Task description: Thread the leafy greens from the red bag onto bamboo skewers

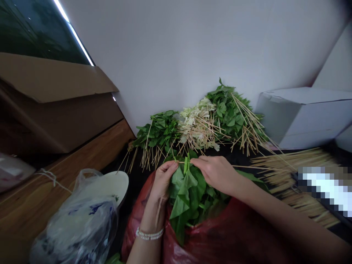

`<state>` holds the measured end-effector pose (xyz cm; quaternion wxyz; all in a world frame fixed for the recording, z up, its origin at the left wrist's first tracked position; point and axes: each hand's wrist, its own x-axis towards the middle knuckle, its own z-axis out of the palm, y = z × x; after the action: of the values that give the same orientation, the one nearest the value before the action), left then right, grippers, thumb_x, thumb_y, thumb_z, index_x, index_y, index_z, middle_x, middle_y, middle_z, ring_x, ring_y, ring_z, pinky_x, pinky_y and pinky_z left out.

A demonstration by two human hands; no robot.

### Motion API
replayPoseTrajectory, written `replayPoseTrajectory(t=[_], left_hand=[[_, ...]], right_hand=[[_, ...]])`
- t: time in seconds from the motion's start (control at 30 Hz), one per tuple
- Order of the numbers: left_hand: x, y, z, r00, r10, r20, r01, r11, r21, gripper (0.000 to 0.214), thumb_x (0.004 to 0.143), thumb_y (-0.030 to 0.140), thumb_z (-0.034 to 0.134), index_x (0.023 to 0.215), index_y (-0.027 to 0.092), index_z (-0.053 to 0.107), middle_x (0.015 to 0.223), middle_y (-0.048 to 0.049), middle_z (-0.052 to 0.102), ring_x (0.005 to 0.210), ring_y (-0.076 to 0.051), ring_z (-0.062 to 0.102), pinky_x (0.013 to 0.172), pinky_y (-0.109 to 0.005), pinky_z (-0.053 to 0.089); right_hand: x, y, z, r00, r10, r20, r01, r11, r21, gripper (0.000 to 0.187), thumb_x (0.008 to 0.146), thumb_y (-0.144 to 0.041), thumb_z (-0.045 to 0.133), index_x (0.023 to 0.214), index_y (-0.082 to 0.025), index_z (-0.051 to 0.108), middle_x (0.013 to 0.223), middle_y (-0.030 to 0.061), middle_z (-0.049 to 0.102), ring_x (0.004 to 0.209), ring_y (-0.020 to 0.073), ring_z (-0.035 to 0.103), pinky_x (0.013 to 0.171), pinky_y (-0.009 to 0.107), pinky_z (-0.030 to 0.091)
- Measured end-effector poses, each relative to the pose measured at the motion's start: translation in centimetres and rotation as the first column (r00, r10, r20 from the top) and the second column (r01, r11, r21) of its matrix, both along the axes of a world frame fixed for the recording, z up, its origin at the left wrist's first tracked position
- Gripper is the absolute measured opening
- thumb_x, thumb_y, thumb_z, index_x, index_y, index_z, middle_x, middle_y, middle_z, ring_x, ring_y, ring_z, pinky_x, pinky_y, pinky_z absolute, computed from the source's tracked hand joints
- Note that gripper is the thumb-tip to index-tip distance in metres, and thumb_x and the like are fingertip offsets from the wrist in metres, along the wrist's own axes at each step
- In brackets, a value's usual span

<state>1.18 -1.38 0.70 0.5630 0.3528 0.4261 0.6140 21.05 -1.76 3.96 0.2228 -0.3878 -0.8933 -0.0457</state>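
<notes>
Greens (182,190) on skewer (246,167) in hands (216,171); blue marks (96,208) on plastic bag (68,229) unreadable.

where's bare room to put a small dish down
Best is the wooden surface between the cardboard box and the white bowl. A narrow dark strip lies between bowl and red bag. Crowded: along the wall, with skewered greens, and right of the right hand, with loose skewers.

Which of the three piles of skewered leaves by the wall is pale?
The middle pile: its leaves look whitish to pale yellow, whereas the left pile and right pile are both green.
</notes>
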Motion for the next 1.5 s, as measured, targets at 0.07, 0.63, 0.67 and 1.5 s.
replayPoseTrajectory(t=[0.07, 0.63, 0.67, 1.5], left_hand=[[0.1, 0.0, 0.0, 1.0, -0.011, -0.019, 0.011, 1.0, 0.01, 0.034, 0.046, 0.033, 0.095, 0.067, 0.015, 0.076, 0.063, -0.0002, 0.072, 0.055, -0.009, 0.061, 0.055, -0.019, 0.049], [0.4, 0.3, -0.6, 0.999, -0.02, -0.04, 0.026, 0.988, 0.154, 0.038, 0.071, 0.055, 0.077, 0.071, 0.016, 0.074, 0.068, -0.0032, 0.07, 0.063, -0.013, 0.06, 0.062, -0.024, 0.044], [0.3, 0.2, -0.7, 0.993, -0.026, -0.112, 0.046, 0.982, 0.181, 0.036, 0.073, 0.052, 0.077, 0.067, 0.017, 0.073, 0.065, -0.0025, 0.068, 0.06, -0.013, 0.057, 0.061, -0.024, 0.043], [-0.4, -0.5, 0.3, 0.972, 0.098, -0.216, -0.021, 0.942, 0.334, 0.021, 0.071, 0.028, 0.082, 0.09, 0.024, 0.074, 0.076, 0.0008, 0.072, 0.068, -0.014, 0.065, 0.066, -0.023, 0.048]], right_hand=[[-0.1, 0.0, -0.2, 1.0, 0.009, -0.001, -0.009, 1.0, 0.01, 0.037, 0.085, -0.003, 0.045, 0.111, -0.017, 0.067, 0.092, 0.0059, 0.07, 0.072, 0.0167, 0.062, 0.058, 0.028, 0.035], [5.0, 3.4, 2.0, 0.589, -0.088, -0.803, 0.265, 0.96, 0.09, 0.015, 0.098, -0.028, 0.041, 0.09, -0.025, 0.053, 0.082, 0.003, 0.062, 0.073, 0.0191, 0.058, 0.067, 0.033, 0.044], [5.6, 3.7, 2.1, 0.551, -0.082, -0.83, 0.285, 0.954, 0.096, 0.015, 0.097, -0.028, 0.041, 0.088, -0.025, 0.052, 0.081, 0.0028, 0.06, 0.073, 0.0192, 0.056, 0.067, 0.033, 0.043], [6.4, 4.2, 2.6, 0.422, -0.026, -0.906, 0.219, 0.973, 0.074, 0.019, 0.098, -0.03, 0.044, 0.086, -0.025, 0.057, 0.079, 0.0013, 0.057, 0.073, 0.0184, 0.052, 0.068, 0.033, 0.042]])
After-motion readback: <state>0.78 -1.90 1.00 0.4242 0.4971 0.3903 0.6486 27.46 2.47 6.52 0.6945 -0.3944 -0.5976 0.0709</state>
